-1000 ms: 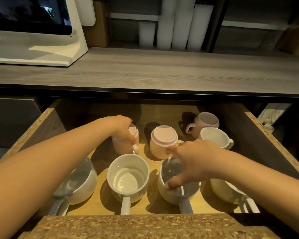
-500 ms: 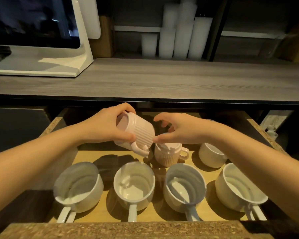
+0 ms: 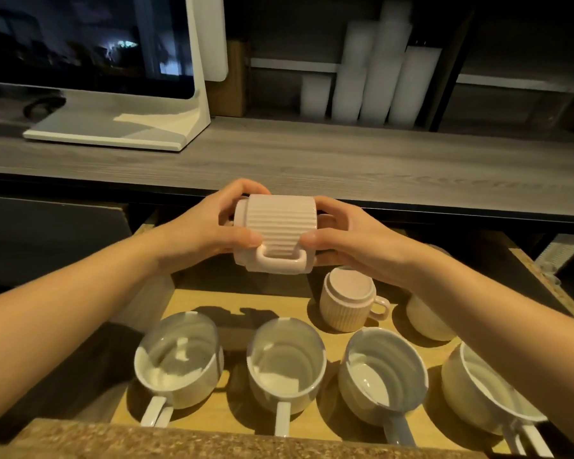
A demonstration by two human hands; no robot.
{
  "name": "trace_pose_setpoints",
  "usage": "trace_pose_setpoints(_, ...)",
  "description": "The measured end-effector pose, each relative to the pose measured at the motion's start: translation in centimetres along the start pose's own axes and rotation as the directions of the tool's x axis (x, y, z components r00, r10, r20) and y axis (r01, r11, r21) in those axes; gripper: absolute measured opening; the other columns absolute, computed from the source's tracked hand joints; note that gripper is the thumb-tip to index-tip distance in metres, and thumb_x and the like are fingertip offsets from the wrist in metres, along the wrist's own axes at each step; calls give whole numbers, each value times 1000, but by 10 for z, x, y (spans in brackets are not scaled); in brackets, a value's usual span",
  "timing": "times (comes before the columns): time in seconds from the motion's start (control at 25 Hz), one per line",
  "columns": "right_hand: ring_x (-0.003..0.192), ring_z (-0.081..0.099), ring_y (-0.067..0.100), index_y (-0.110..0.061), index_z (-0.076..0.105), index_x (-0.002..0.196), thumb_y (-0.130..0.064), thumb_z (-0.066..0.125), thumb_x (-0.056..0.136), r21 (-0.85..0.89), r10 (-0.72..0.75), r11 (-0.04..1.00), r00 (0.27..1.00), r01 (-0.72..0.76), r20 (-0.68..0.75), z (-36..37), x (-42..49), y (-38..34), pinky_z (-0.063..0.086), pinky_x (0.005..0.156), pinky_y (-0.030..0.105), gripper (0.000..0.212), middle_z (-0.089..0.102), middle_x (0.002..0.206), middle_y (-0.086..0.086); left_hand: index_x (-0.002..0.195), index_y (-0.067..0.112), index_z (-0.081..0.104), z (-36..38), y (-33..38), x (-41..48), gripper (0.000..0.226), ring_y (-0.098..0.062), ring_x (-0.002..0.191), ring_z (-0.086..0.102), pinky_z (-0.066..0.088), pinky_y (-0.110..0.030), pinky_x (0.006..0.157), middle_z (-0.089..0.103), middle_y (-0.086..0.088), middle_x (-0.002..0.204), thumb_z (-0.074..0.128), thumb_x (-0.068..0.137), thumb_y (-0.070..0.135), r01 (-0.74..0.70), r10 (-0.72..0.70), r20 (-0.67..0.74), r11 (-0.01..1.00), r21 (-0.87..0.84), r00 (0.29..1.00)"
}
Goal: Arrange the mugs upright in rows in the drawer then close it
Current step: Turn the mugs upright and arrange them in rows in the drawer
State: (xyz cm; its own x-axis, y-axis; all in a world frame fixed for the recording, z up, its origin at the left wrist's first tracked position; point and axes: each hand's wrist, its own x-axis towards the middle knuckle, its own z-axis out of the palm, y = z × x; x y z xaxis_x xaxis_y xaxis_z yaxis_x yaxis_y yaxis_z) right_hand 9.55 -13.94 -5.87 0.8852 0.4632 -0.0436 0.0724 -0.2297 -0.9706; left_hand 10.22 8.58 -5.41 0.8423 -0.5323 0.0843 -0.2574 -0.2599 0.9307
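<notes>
The pink mug [image 3: 275,231] lies on its side in the air above the drawer [image 3: 537,270], handle facing the person. Its long way runs left to right. The left hand [image 3: 209,226] and right hand [image 3: 345,235] squeeze its two ends, equally near. Below, another pink mug [image 3: 348,301] sits upside down behind four upright white mugs [image 3: 285,359].
</notes>
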Motion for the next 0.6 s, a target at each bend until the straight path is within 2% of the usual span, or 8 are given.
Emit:
trace_pose_setpoints(0.08,105,61,15,-23,46,128,-25,69,79,-192,-4,981,998,-7,-60,7,7,-5,57,80,27,54,58,116,-3,109,38,48,-12,2,-3,65,-3,108,57,51,-21,82,56,13,116,76,51,45,37,-53,55,965,258,997)
trace_pose_setpoints(0.2,97,56,13,-18,46,129,-33,73,75,-507,-33,862,995,-22,-99,27,25,-7,53,75,21,63,54,110,-4,116,33,50,-20,-6,-7,54,-1,109,54,42,-19,88,56,14,119,78,70,29,94,-124,30,870,484,992)
trace_pose_setpoints(0.28,92,55,11,-16,48,125,-36,75,72,-591,-38,806,994,-30,-103,43,38,-5,50,71,18,63,52,104,-5,123,28,50,-18,-15,-9,53,-7,114,52,43,-25,96,55,9,124,74,76,23,146,-161,-28,792,592,987)
trace_pose_setpoints(0.36,89,54,11,-15,50,123,-38,76,71,-644,-41,764,993,-41,-111,58,52,0,49,68,19,62,52,100,-5,130,26,47,-16,-23,-11,55,-12,120,49,40,-27,97,52,5,131,70,81,23,201,-196,-89,686,700,977)
trace_pose_setpoints(0.44,88,53,11,-14,50,122,-42,76,70,-697,-37,715,992,-57,-119,71,66,6,49,67,22,64,52,99,-4,134,24,44,-20,-32,-12,53,-15,123,48,41,-27,96,50,2,135,65,85,23,249,-222,-140,599,761,965)
trace_pose_setpoints(0.48,87,53,12,-14,51,122,-44,76,70,-719,-32,692,992,-63,-118,77,72,9,49,66,22,65,52,99,-4,134,24,44,-23,-37,-13,50,-15,122,49,42,-27,96,51,1,136,63,87,22,272,-241,-155,592,759,958)
trace_pose_setpoints(0.6,86,54,13,-14,51,122,-48,75,68,-758,4,645,993,-95,-121,93,90,18,51,67,25,68,58,104,1,132,22,49,-32,-54,-15,41,-16,109,56,49,-25,86,57,-2,129,55,92,17,341,-310,-168,677,652,936)
